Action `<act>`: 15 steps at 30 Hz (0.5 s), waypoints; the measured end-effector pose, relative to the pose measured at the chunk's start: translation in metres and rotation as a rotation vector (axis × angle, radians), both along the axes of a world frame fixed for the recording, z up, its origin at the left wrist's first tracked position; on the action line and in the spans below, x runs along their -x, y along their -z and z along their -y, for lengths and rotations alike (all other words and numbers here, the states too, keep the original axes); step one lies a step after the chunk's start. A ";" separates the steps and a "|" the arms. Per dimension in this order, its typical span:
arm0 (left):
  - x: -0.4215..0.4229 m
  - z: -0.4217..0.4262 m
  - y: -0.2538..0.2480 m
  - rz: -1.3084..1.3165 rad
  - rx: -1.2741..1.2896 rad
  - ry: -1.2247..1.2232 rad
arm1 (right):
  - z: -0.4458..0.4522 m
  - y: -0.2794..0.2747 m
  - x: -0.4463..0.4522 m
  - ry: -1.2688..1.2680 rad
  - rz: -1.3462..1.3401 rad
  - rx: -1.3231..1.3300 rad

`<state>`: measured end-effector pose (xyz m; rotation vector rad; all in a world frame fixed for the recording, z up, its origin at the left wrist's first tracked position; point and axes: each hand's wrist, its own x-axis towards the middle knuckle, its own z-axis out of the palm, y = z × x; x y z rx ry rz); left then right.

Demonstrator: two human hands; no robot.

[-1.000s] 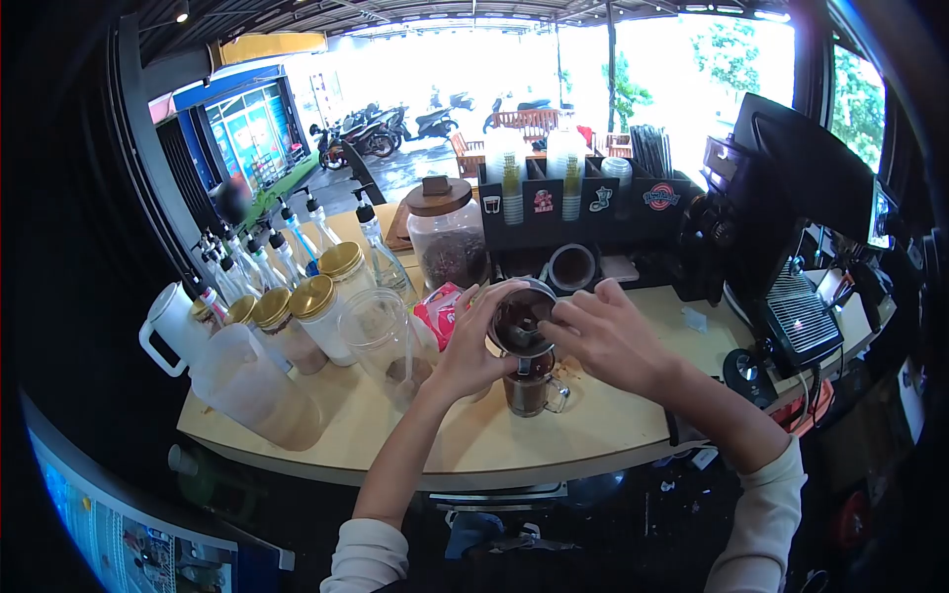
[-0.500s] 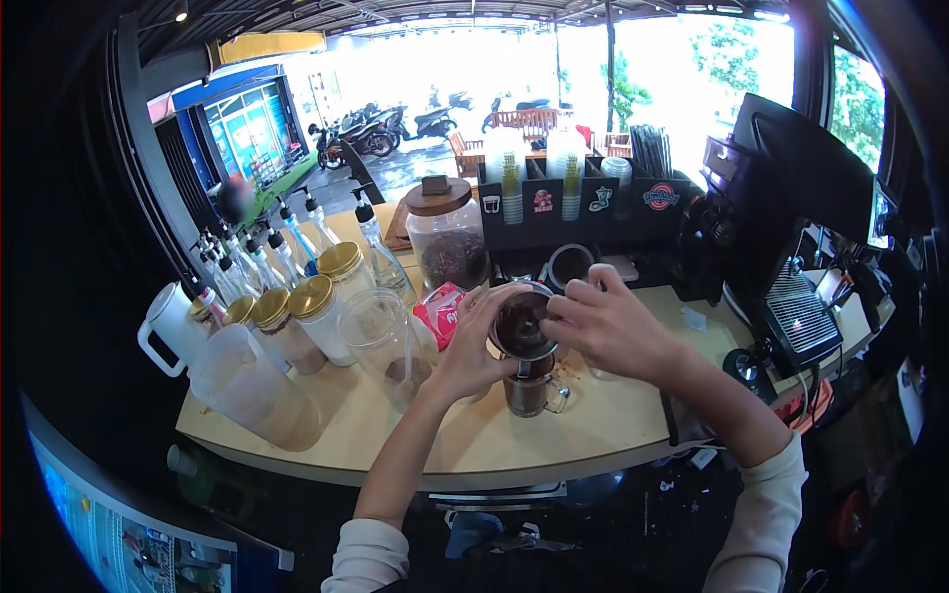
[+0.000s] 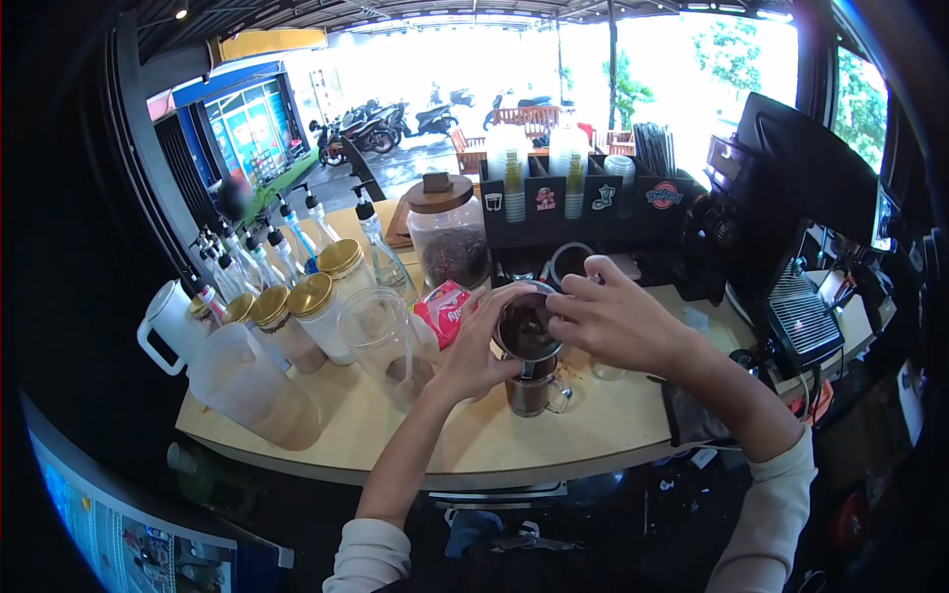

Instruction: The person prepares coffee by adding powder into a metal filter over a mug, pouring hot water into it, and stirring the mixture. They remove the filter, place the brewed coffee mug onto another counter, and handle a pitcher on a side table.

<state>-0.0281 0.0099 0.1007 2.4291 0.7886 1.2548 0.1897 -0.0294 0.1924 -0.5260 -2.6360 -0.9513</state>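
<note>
My left hand [image 3: 482, 346] is wrapped round the side of a round metal-rimmed cup [image 3: 531, 348] with a dark, wet-looking content, tilted so its mouth faces me. My right hand [image 3: 618, 314] is pinched at the cup's right rim, round a thin stirring utensil that is mostly hidden by the fingers. Directly below the cup stands a clear glass mug [image 3: 529, 397] holding brown content, its handle toward the right. Whether the cup rests on the mug, I cannot tell. A red and white packet [image 3: 444, 314] lies just behind my left hand.
Left of my hands stand a clear plastic jug [image 3: 379, 341], gold-lidded jars [image 3: 314, 306], pump bottles [image 3: 371, 237] and a large translucent pitcher [image 3: 237, 381]. Behind are a wooden-lidded jar [image 3: 445, 242] and a black cup holder [image 3: 593, 212]. A coffee machine [image 3: 796, 321] stands at right.
My right hand has shifted slightly while staying at the cup's rim, and the dark content looks moved about. My left hand keeps its hold on the cup.
</note>
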 end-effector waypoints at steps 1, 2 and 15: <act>0.000 0.000 0.000 0.014 -0.014 -0.006 | 0.000 0.001 0.002 0.009 0.024 0.028; -0.001 0.000 -0.001 0.014 -0.015 -0.007 | -0.001 0.002 0.004 0.008 0.024 0.027; -0.007 0.001 0.001 0.041 -0.040 -0.064 | -0.009 0.008 0.009 0.020 -0.140 0.103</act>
